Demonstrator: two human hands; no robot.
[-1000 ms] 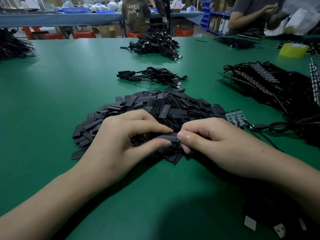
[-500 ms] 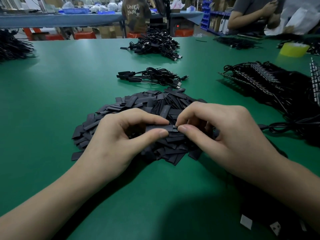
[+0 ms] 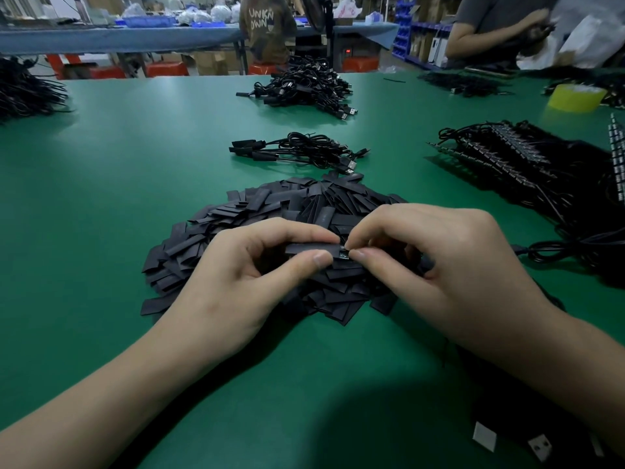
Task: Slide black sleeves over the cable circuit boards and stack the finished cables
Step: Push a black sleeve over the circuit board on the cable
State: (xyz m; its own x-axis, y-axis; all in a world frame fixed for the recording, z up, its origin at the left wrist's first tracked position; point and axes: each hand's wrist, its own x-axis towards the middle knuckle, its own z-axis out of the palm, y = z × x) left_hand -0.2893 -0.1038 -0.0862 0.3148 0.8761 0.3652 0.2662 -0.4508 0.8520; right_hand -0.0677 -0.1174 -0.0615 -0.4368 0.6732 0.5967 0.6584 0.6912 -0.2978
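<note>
Pinching one black sleeve [image 3: 309, 248] between thumb and forefinger, the left hand [image 3: 243, 286] holds it level, just above the near side of the sleeve pile [image 3: 270, 211]. The right hand [image 3: 449, 272], fingers curled, pinches the small circuit board [image 3: 343, 253] at the sleeve's right mouth. Only a sliver of board shows between the two thumbs. Cannot tell how far the rest sits inside. The thumb tips are nearly touching.

The pile is loose flat black strips, heaped on the green desk [image 3: 118, 164] directly in front of the person. The right-hand side of it is hidden under the right hand.

Beyond the pile lies a small bunch of finished cables [image 3: 297, 152], sleeved ends pointing left, USB plugs to the right. Farther back on the same line is a larger heap of cables [image 3: 304, 86], tangled, with plugs sticking out at the right.

On the right side of the desk is a dense row of bare boards [image 3: 514, 157] with black leads, laid overlapping. Loops of lead [image 3: 558, 252] trail from it toward the right hand. A yellow tape roll [image 3: 575, 96] sits past that, near the far right edge. Another dark cable heap [image 3: 23, 89] lies at the far left edge.

By the right forearm, at the near right corner, are a few small white tags [image 3: 483, 436] on something dark; no detail readable.

A second person [image 3: 490, 25] at the desk's far right corner is handling something dark. A third person [image 3: 267, 25] has their back turned at the next bench.
</note>
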